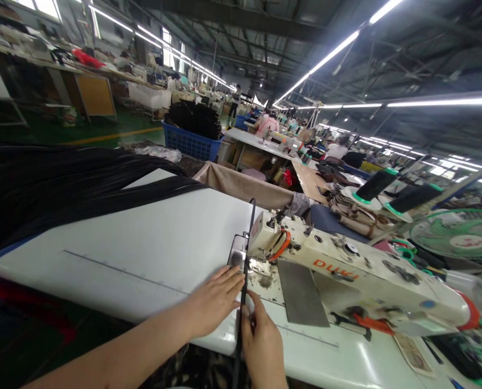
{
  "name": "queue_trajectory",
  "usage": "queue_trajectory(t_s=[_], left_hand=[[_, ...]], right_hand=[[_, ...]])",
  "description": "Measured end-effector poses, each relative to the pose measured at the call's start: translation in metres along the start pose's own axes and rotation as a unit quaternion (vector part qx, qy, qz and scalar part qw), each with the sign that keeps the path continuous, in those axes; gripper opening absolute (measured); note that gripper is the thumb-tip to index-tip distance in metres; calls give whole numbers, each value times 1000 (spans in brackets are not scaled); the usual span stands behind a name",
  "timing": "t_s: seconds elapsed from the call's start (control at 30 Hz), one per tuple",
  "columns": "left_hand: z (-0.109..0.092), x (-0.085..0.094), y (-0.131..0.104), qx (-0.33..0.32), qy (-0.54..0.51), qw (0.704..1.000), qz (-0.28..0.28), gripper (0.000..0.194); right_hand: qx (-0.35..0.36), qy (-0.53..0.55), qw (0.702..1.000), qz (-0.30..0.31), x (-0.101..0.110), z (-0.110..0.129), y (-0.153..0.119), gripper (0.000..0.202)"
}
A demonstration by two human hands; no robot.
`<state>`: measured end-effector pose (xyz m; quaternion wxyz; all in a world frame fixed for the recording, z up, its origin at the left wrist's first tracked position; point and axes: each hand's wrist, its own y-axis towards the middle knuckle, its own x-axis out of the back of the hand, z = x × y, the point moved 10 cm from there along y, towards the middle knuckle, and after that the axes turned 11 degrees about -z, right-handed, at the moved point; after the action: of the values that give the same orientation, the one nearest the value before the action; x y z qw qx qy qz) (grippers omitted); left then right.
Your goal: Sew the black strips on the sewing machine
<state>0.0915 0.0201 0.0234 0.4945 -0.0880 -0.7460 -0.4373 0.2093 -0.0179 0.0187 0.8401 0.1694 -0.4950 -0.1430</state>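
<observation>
A narrow black strip [243,294] runs from the front edge of the white sewing table [152,232] past the needle area of a cream sewing machine [338,265]. My left hand [214,302] lies on the tabletop left of the strip, fingers stretched out, their tips at the strip beside the metal plate [238,253]. Nearer the front edge, my right hand [262,337] pinches the strip between thumb and fingers. The strip's far end curves up beyond the presser foot.
Long black material [62,189] is heaped over the table's left side. Behind stands a blue basket [190,141] of black pieces. Thread cones [376,183] and a green fan [463,235] are at the right. People sit at machines farther back.
</observation>
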Motion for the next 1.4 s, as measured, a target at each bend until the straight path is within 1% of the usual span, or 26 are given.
queue_trajectory(t_s=[0.1,0.2,0.27,0.37,0.57,0.67,0.87,1.03,1.13,1.27,1.4], left_hand=[[0,1,1,11,-4,1000,3,56],[0,0,1,17,-13,1000,6,62],[0,-1,0,18,-19,1000,6,67],[0,-1,-2,21,-23,1000,2,69],[0,2,-1,26,-29,999,-5,72],[-1,2,0,27,-26,999,-1,72],[-2,3,0,23,-19,1000,-2,71],[-3,2,-1,20,-19,1000,1,70],[-2,-1,-2,22,-19,1000,8,71],[2,-9,-2,27,-18,999,18,71],[11,-16,6,34,-14,999,18,65]], right_hand=[[-14,12,1000,-8,4,-11,6,38],[-4,-29,999,-19,4,-20,9,38],[13,-64,997,-28,3,-21,9,38],[46,-98,993,-47,2,-17,7,36],[89,-88,989,-75,7,-8,3,33],[100,-87,988,-85,9,-6,3,32],[99,-89,988,-74,7,-9,2,33],[106,-84,988,-77,7,-7,1,33],[105,-82,987,-85,9,-4,1,32],[109,-82,987,-90,11,1,1,31],[115,-85,985,-98,13,5,1,29]])
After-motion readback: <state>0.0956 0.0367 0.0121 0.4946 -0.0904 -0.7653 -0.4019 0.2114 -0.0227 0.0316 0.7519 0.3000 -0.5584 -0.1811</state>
